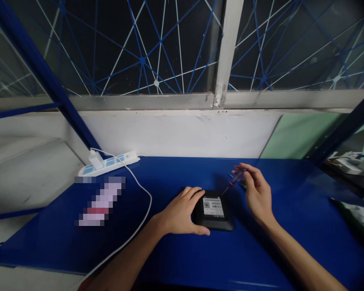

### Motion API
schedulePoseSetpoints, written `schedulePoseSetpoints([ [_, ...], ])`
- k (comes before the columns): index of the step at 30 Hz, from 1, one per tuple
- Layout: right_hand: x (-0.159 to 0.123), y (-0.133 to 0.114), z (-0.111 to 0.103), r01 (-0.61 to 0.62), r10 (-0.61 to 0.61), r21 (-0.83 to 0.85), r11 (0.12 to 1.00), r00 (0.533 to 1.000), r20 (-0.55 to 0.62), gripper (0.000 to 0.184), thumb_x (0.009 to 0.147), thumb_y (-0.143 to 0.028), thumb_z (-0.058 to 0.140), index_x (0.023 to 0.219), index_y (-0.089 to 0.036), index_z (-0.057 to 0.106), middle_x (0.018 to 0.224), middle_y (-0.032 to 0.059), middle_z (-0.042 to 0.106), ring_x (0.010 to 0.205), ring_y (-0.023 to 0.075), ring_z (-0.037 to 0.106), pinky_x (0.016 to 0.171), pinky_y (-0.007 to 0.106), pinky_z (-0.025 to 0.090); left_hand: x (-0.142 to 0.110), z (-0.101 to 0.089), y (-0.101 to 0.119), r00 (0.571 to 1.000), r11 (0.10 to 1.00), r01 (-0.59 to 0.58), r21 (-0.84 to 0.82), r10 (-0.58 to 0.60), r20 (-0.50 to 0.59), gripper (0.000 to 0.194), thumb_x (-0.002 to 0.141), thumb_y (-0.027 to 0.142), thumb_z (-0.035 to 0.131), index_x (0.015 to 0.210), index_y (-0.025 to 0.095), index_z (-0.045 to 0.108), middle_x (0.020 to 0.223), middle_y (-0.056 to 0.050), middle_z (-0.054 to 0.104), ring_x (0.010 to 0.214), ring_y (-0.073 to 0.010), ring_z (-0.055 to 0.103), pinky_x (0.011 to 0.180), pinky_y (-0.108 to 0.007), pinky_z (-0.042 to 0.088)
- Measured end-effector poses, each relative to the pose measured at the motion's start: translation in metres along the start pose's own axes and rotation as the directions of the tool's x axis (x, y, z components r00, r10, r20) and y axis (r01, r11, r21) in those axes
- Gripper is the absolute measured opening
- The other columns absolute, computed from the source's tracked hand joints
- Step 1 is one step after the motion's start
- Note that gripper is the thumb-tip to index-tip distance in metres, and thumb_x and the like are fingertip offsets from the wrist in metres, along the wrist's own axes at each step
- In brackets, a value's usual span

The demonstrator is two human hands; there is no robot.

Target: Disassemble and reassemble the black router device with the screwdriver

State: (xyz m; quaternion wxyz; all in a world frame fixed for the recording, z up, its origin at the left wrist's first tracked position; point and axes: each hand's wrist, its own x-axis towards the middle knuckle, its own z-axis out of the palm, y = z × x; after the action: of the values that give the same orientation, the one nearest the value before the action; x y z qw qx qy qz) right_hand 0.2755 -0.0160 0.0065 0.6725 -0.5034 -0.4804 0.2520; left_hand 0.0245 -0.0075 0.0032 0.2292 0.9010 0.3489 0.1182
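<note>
- Window (182,48): dark panes crossed by blue and pale lines, beyond the far edge of the table.
- Table (176,258): a glossy blue surface, across which I view the work.
- Green panel (300,135): upright, behind the table's far right part.
- White cable (142,186): it curves across the left part of the table toward me.
- Left hand (180,212): my fingers lie over the left side of the black device, fairly close together, the thumb set apart along its near left corner.
- Right hand (259,194): I pinch the screwdriver's handle between thumb and fingers, above the table.
- Power strip (115,161): at the far left, set obliquely, a white plug (96,159) in its left end.
- Black device (214,223): flat on the table between my hands, label side up; its broad sloping edge faces me, its narrower edge the window. Which side is longer I cannot tell.
- Screwdriver (237,177): its long axis slants, handle up and to the right, tip down and to the left, at the device's far right corner; contact cannot be told.
- White label (214,206): on the device's upper face, its code at the left.
- Slender tool (244,187): partly hidden behind the screwdriver, a green part showing.
</note>
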Motion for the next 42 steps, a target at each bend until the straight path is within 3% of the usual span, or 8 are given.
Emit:
schedulePoseSetpoints([
  [2,-0.001,-0.001,0.001,-0.006,0.005,0.029,1.0,1.0,0.016,0.029,0.095,-0.048,0.056,0.114,-0.027,0.064,0.12,0.0073,0.068,0.102,0.0233,0.07,0.082,0.04,0.058,0.0,0.001,0.0,1.0,1.0,-0.003,-0.008,0.003,-0.006,0.11,0.065,0.073,0.079,0.153,0.023,0.037,0.157,-0.015,0.039,0.143,-0.0402,0.035,0.117,-0.057,0.034],
  [8,0.001,0.006,0.0,0.043,-0.047,-0.102,0.994,0.998,-0.043,0.029,0.089,-0.046,0.066,0.111,-0.026,0.065,0.094,0.0033,0.066,0.081,0.0191,0.067,0.076,0.038,0.058,0.0,0.002,0.0,1.0,1.0,-0.006,-0.015,0.005,-0.01,0.11,0.065,0.073,0.079,0.153,0.022,0.037,0.157,-0.015,0.039,0.143,-0.0406,0.035,0.117,-0.058,0.034],
  [12,0.002,0.005,-0.002,0.016,-0.016,-0.066,0.998,1.0,-0.006,0.03,0.094,-0.045,0.057,0.117,-0.027,0.063,0.115,0.0076,0.069,0.098,0.023,0.069,0.087,0.044,0.056,0.0,0.001,0.0,1.0,1.0,0.004,-0.014,-0.004,-0.001,0.111,0.064,0.072,0.08,0.153,0.021,0.037,0.157,-0.015,0.039,0.143,-0.0398,0.035,0.117,-0.056,0.035],
  [15,0.0,0.004,0.0,-0.002,0.002,-0.028,1.0,1.0,0.018,0.032,0.095,-0.045,0.056,0.121,-0.027,0.062,0.122,0.0086,0.067,0.101,0.0241,0.07,0.086,0.044,0.057,0.0,0.001,0.0,1.0,1.0,0.003,-0.023,-0.003,-0.006,0.11,0.065,0.071,0.08,0.153,0.023,0.037,0.157,-0.015,0.039,0.144,-0.04,0.034,0.117,-0.057,0.034],
  [20,0.0,0.006,0.0,0.059,-0.061,-0.12,0.991,0.998,-0.014,0.036,0.091,-0.043,0.064,0.123,-0.027,0.062,0.1,0.0051,0.068,0.087,0.0212,0.069,0.078,0.04,0.059,0.001,0.001,-0.001,1.0,0.999,0.001,-0.033,-0.001,-0.015,0.107,0.065,0.067,0.082,0.152,0.023,0.037,0.156,-0.014,0.04,0.143,-0.0394,0.035,0.117,-0.056,0.034],
  [24,-0.001,0.002,-0.001,0.109,-0.118,-0.109,0.988,0.99,-0.072,0.035,0.091,-0.041,0.064,0.123,-0.027,0.063,0.097,0.004,0.068,0.079,0.0186,0.067,0.073,0.037,0.059,0.002,0.0,-0.001,1.0,1.0,-0.002,-0.016,0.001,-0.029,0.107,0.063,0.065,0.083,0.151,0.023,0.04,0.154,-0.014,0.042,0.141,-0.0396,0.038,0.116,-0.056,0.036],
  [27,-0.004,0.0,-0.001,0.11,-0.113,-0.115,0.987,0.993,-0.018,0.031,0.091,-0.04,0.064,0.119,-0.028,0.065,0.093,0.0028,0.067,0.072,0.0169,0.064,0.068,0.036,0.057,0.002,0.0,-0.003,0.999,1.0,0.018,0.008,-0.018,-0.034,0.108,0.063,0.064,0.084,0.151,0.019,0.04,0.155,-0.015,0.041,0.142,-0.0384,0.037,0.117,-0.054,0.036],
  [42,-0.011,0.002,0.002,0.161,-0.129,-0.17,0.972,0.974,0.184,0.026,0.095,-0.036,0.059,0.119,-0.029,0.066,0.102,0.0048,0.064,0.086,0.0195,0.066,0.07,0.033,0.057,0.004,0.003,-0.011,0.995,1.0,0.028,0.0,-0.028,-0.099,0.103,0.063,0.06,0.086,0.148,0.022,0.042,0.153,-0.014,0.043,0.14,-0.0385,0.038,0.116,-0.056,0.036],
])
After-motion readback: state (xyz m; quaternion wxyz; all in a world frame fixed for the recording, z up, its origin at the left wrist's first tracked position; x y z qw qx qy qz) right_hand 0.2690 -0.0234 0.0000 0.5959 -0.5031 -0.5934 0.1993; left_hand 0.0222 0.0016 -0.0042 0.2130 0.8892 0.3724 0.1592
